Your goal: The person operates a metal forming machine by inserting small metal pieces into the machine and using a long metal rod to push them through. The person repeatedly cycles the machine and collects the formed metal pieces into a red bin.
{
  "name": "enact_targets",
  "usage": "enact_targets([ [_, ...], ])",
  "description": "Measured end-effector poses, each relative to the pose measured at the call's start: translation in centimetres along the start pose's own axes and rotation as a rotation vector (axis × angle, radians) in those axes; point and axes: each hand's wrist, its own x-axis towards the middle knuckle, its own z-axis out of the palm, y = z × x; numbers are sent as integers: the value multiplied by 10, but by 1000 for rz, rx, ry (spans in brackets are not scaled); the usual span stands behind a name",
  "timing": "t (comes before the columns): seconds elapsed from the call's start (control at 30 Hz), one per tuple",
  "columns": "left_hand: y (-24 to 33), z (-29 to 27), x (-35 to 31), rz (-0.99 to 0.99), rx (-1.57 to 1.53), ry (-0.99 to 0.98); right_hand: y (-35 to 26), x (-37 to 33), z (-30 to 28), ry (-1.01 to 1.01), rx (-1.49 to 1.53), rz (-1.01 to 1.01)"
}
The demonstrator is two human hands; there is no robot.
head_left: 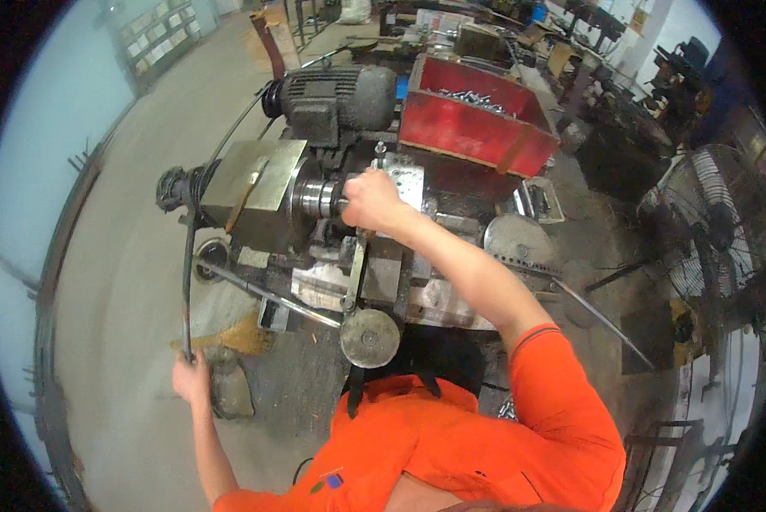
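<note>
**Q:** State the position of the left hand point(194, 378).
**A:** Lower left of the frame. Its fingers are wrapped around the lower end of the long lever point(188, 294), which extends upward to the left end of the covered headstock point(255, 175). Gripping at the far end probably gives the greatest leverage for the least effort.

**Q:** State the position of the right hand point(374, 200).
**A:** Centre of the frame, just right of the bright spindle nose point(316, 199). The fingers curl inward. Whether they pinch a part cannot be told, because the back of the hand hides the fingertips.

**Q:** Why are the hands so far apart?
**A:** The lever is at the left and the spindle nose near the centre. The spread presumably allows one hand to work the lever while the other attends to the spindle.

**Q:** Describe the drive.
**A:** The finned motor point(340, 98) sits behind the headstock, upper centre. A belt point(234, 128) slants down from its left end toward the headstock's left end; this placement likely keeps the belt clear of the right hand.

**Q:** And the red box point(460, 136)?
**A:** Upper centre-right, beyond the right hand. It holds small metal pieces point(472, 98), apparently placed there to be within reach.

**Q:** Identify the round disc point(370, 339).
**A:** Below centre, in front of the torso. It appears to be a handwheel, set on the operator's side for easy access.
</note>
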Motion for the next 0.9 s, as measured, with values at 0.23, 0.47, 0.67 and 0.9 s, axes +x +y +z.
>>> enact_targets([
  [0.23, 4, 0, 5, -46, -14, 79, 118, -28, -121, 286, -73, 181],
  [0.47, 35, -24, 10, 308, 86, 6, 148, -76, -155, 551, 16, 170],
  [0.67, 137, -34, -10, 764, -492, -246, 187, -210, -123, 474, -62, 139],
  [0.9, 223, 54, -21, 934, -420, -509, 170, -449, -86, 119, 103, 1000],
])
